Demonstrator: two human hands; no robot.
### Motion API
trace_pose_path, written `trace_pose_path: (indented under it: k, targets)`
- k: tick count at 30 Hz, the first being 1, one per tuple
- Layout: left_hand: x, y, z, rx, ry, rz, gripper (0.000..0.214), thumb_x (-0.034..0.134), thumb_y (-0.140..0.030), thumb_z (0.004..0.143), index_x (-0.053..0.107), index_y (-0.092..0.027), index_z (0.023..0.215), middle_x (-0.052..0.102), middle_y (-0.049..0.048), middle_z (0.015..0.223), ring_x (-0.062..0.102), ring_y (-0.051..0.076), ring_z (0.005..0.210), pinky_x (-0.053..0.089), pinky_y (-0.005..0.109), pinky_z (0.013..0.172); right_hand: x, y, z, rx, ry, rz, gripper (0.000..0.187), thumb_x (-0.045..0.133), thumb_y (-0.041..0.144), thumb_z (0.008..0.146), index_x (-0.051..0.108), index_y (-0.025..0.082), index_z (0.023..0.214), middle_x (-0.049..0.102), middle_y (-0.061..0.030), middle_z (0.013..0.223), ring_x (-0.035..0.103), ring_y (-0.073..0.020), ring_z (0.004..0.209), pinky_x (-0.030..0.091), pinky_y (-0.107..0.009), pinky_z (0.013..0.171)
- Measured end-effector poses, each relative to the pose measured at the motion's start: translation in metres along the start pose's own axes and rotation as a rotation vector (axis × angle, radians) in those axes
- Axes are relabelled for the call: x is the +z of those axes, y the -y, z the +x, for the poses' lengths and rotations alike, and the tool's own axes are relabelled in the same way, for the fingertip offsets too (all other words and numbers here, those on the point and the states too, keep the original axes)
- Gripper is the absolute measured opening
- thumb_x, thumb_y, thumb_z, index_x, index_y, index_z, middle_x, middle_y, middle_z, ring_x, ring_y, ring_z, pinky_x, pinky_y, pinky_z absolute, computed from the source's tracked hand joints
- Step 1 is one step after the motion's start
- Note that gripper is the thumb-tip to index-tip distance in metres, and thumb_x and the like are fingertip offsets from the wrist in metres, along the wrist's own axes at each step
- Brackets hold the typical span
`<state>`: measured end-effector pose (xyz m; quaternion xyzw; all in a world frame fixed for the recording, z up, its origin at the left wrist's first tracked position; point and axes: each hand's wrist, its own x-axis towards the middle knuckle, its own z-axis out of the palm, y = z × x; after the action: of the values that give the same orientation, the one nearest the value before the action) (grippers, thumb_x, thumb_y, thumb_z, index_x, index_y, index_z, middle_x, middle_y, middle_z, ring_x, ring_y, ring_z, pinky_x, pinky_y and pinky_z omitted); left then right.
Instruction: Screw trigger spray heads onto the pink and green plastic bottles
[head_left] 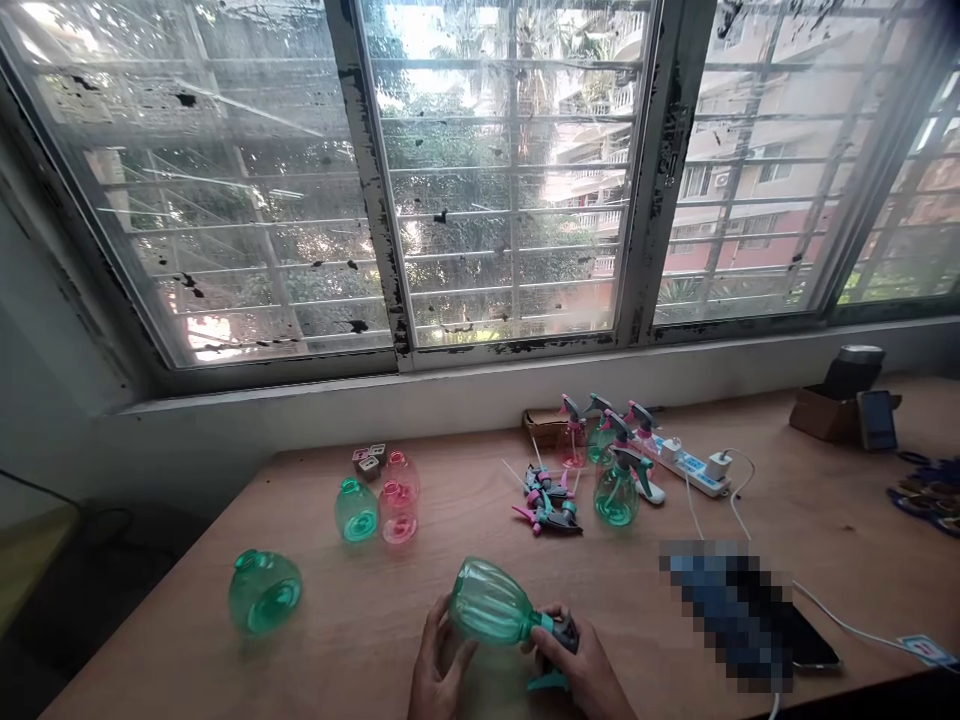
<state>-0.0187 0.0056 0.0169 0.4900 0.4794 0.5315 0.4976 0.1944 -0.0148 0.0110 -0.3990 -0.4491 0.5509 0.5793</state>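
Near the table's front edge I hold a green plastic spray bottle (491, 605) on its side. My left hand (439, 665) wraps its fingers round the bottle's belly. My right hand (581, 668) is closed on the grey and teal trigger head (559, 640) fitted at the bottle's neck. The bottle's base points up and to the left.
On the wooden table (787, 520) lie a green bottle (264, 592) at the left, a green (355, 510) and pink bottle (398, 512) without heads, loose trigger heads (551, 500), assembled sprayers (616, 485), a power strip (686, 465), a phone (810, 645). A barred window (510, 170) is behind.
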Motion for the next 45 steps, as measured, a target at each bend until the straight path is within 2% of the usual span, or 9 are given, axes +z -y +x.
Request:
trace_pose_path:
  k: [4,10,14,20,25,32,37,41,45]
  targets:
    - [0.003,-0.001,-0.002,0.042,-0.032,0.082,0.059,0.077,-0.044,0.068,0.057,-0.023,0.119,0.066,0.0104,0.125,0.06,0.031,0.119,0.047,0.041,0.103,-0.002,-0.005,0.002,0.006,-0.035,0.022,0.037,0.075,0.05,0.079,0.061,0.016,0.085,0.069,-0.0031,0.07,0.062,-0.0167,0.055,0.05,-0.026,0.054]
    - [0.015,-0.012,-0.008,-0.013,-0.131,-0.089,0.05,0.076,-0.054,0.065,0.058,-0.021,0.099,0.074,0.0102,0.105,0.068,0.032,0.105,0.054,0.041,0.091,0.0,0.001,0.001,0.022,-0.041,-0.001,0.04,0.075,0.053,0.077,0.06,0.016,0.081,0.07,-0.0041,0.068,0.062,-0.0172,0.052,0.048,-0.026,0.052]
    - [0.015,-0.014,-0.007,0.0,-0.212,-0.15,0.05,0.082,-0.054,0.057,0.06,-0.022,0.089,0.074,0.0098,0.107,0.065,0.036,0.112,0.054,0.043,0.092,0.002,0.003,-0.001,0.045,0.006,-0.035,0.041,0.075,0.055,0.076,0.059,0.017,0.081,0.073,-0.0063,0.071,0.064,-0.0194,0.053,0.049,-0.028,0.052]
    - [0.003,-0.008,-0.001,0.058,-0.055,-0.027,0.053,0.078,-0.044,0.068,0.063,-0.022,0.114,0.058,0.0112,0.138,0.048,0.034,0.132,0.042,0.043,0.109,0.0,0.003,-0.002,0.042,-0.006,-0.06,0.039,0.072,0.054,0.08,0.061,0.017,0.079,0.073,-0.0077,0.072,0.064,-0.0195,0.056,0.051,-0.028,0.055]
    - [0.003,-0.002,-0.002,0.003,-0.002,-0.005,0.06,0.078,-0.042,0.068,0.057,-0.023,0.122,0.064,0.0104,0.13,0.058,0.032,0.123,0.047,0.041,0.104,-0.001,0.005,-0.001,0.028,-0.021,-0.035,0.04,0.073,0.054,0.079,0.06,0.017,0.078,0.073,-0.0066,0.07,0.063,-0.019,0.056,0.051,-0.028,0.056]
    - [0.01,-0.005,-0.007,-0.019,-0.108,-0.039,0.053,0.075,-0.052,0.068,0.058,-0.02,0.107,0.073,0.0112,0.108,0.066,0.033,0.107,0.052,0.042,0.094,-0.001,0.001,-0.002,0.021,-0.013,-0.05,0.037,0.071,0.052,0.082,0.06,0.017,0.082,0.072,-0.005,0.071,0.064,-0.0191,0.057,0.05,-0.028,0.056]
    - [0.005,-0.011,-0.003,0.025,-0.017,0.033,0.051,0.074,-0.046,0.072,0.062,-0.021,0.115,0.065,0.0108,0.128,0.056,0.033,0.125,0.045,0.041,0.105,-0.002,0.001,-0.002,0.016,-0.047,-0.046,0.039,0.071,0.055,0.081,0.059,0.017,0.082,0.071,-0.0048,0.07,0.063,-0.0193,0.058,0.052,-0.029,0.058]
    - [0.002,-0.008,-0.003,0.02,0.061,0.089,0.052,0.073,-0.042,0.075,0.06,-0.021,0.12,0.064,0.0108,0.131,0.054,0.032,0.127,0.04,0.043,0.11,-0.002,0.001,0.0,0.015,-0.064,-0.016,0.04,0.071,0.056,0.08,0.059,0.017,0.082,0.071,-0.0054,0.07,0.063,-0.0199,0.059,0.053,-0.029,0.057]
    - [0.002,-0.002,-0.003,-0.01,0.023,0.01,0.057,0.075,-0.045,0.072,0.058,-0.019,0.119,0.067,0.0128,0.127,0.057,0.032,0.124,0.043,0.043,0.108,0.0,-0.002,0.001,0.025,-0.045,-0.014,0.04,0.074,0.054,0.079,0.058,0.018,0.083,0.071,-0.0049,0.069,0.064,-0.0193,0.056,0.053,-0.029,0.057]
